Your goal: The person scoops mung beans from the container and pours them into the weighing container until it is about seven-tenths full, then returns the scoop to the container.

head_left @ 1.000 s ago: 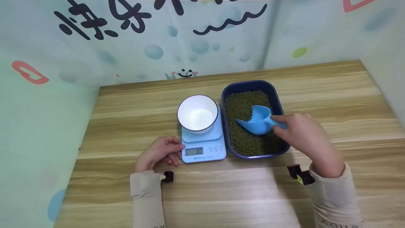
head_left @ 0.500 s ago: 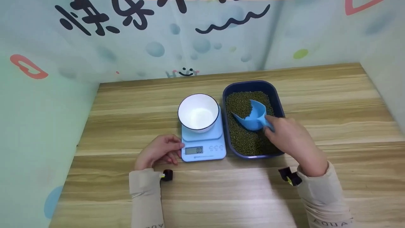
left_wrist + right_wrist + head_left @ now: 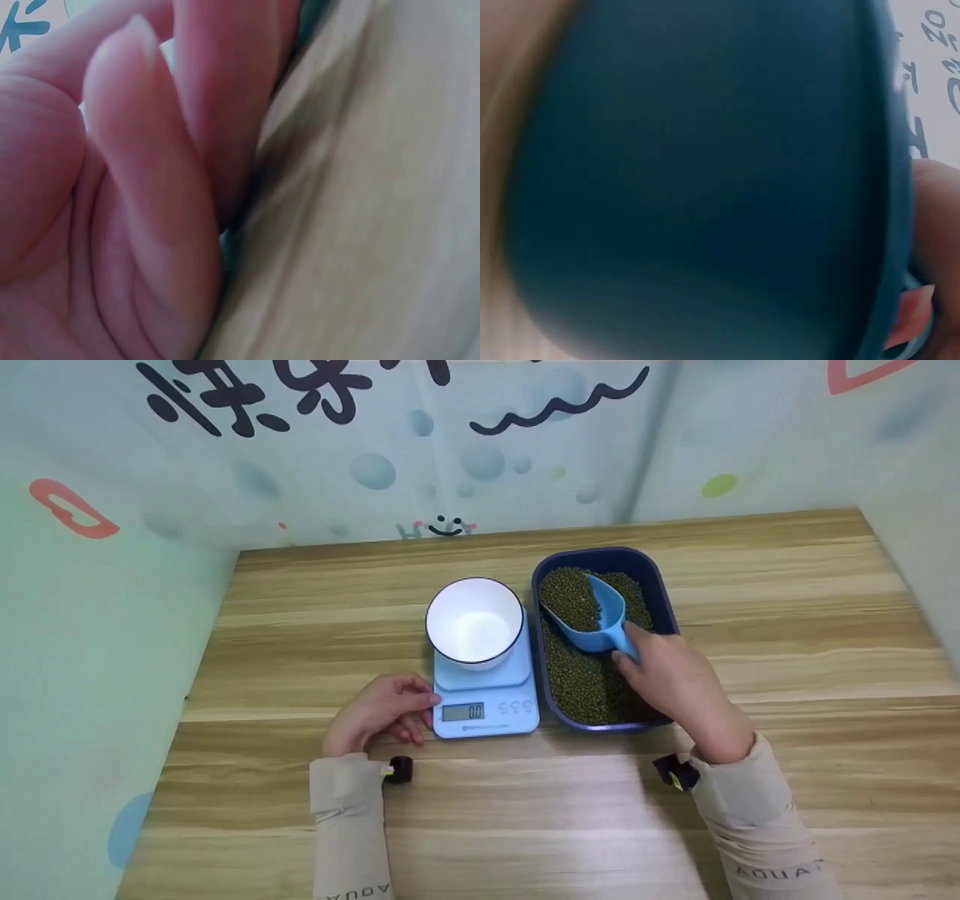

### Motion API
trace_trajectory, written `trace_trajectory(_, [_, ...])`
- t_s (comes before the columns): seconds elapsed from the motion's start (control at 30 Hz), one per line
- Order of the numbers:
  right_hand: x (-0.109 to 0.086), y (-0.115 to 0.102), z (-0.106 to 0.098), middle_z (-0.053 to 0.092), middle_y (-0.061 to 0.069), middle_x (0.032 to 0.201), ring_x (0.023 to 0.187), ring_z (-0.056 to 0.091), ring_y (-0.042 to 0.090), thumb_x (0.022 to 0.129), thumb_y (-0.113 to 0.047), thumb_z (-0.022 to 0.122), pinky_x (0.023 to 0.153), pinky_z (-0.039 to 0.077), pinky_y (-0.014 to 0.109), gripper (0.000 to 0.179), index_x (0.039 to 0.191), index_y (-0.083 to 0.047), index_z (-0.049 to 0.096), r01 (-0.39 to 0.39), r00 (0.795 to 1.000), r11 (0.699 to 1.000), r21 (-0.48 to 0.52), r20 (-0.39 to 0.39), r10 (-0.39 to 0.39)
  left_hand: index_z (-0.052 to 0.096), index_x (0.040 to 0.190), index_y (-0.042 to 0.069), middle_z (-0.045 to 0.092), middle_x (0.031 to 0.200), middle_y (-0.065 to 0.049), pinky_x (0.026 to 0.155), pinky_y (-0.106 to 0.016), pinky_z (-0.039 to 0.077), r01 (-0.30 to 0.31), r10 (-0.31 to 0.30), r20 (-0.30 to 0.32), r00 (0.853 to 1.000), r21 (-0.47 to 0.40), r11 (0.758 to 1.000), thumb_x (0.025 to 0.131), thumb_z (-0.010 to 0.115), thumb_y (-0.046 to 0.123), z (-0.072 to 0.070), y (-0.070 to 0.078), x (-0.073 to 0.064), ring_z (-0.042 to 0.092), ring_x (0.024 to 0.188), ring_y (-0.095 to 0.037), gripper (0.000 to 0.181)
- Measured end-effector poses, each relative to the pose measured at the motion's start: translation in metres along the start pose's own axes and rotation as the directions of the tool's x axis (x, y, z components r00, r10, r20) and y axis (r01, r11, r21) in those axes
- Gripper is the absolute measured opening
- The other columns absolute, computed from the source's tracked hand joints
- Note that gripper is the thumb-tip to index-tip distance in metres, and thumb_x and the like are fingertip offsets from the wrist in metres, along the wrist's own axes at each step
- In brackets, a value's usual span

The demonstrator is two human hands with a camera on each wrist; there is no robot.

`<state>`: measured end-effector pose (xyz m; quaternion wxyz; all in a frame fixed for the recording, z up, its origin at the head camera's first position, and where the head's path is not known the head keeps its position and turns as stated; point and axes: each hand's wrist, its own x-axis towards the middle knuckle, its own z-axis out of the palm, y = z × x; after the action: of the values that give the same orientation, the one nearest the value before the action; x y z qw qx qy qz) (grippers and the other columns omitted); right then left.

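My right hand (image 3: 675,671) grips the handle of a light blue scoop (image 3: 598,641) over a dark blue tub (image 3: 664,607). Small greenish-brown beans (image 3: 570,596) fill the scoop's bowl, and more beans lie in the tub below. To the left is a light blue kitchen scale (image 3: 487,720) whose display reads 0.0. On its platform stands a white bowl (image 3: 476,626) with a dark rim; no contents show in it. My left hand (image 3: 382,709) rests at the scale's left edge, fingers loosely bent and touching it. In the right wrist view, the tub's wall (image 3: 705,180) hides most of the scoop.
Scale and tub stand side by side on a wood-grain table (image 3: 540,810). Behind them rises a pale printed backdrop (image 3: 480,457) with dark lettering. Another pale panel (image 3: 75,622) borders the table on the left.
My right hand has moved left and away from me with the scoop, which has come up heaped with beans. The left hand stays at the scale; the reading is still 0.0.
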<state>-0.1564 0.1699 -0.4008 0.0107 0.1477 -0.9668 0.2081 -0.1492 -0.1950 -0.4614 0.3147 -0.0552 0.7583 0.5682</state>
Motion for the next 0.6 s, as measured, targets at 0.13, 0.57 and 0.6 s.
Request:
trace_trajectory(0.13, [0.0,0.003,0.002,0.045,0.004,0.057,0.051,0.046,0.023,0.086,-0.02,0.056,0.042,0.035,0.033,0.013,0.091,-0.009,0.05,-0.01,1.0,1.0,0.002,-0.009,0.01,0.053,0.105,0.002,0.064,0.08,-0.02,0.043,-0.023,0.044,-0.002,0.002,0.021,1.0,0.001,1.0,0.082,0.065,0.028,0.002,0.006,-0.003,0.06,0.05,-0.018,0.037])
trace_trajectory(0.57, [0.001,0.008,0.01,0.05,0.011,0.065,0.056,0.049,0.027,0.089,-0.021,0.053,0.046,0.039,0.039,0.021,0.095,-0.001,0.051,-0.043,0.999,0.999,-0.009,-0.018,0.043,0.054,0.106,0.006,0.064,0.08,-0.017,0.044,-0.025,0.046,0.01,-0.01,-0.011,1.0,0.023,1.0,0.077,0.068,0.036,0.0,0.0,0.002,0.062,0.053,-0.022,0.044])
trace_trajectory(0.6, [0.001,0.007,0.012,0.05,0.011,0.063,0.054,0.049,0.027,0.089,-0.022,0.053,0.043,0.038,0.039,0.023,0.095,0.0,0.05,-0.051,0.998,0.998,-0.024,-0.029,0.05,0.054,0.106,0.006,0.064,0.08,-0.018,0.044,-0.025,0.046,0.007,-0.006,-0.013,1.0,0.026,1.0,0.077,0.069,0.037,0.0,-0.001,0.003,0.062,0.054,-0.022,0.045])
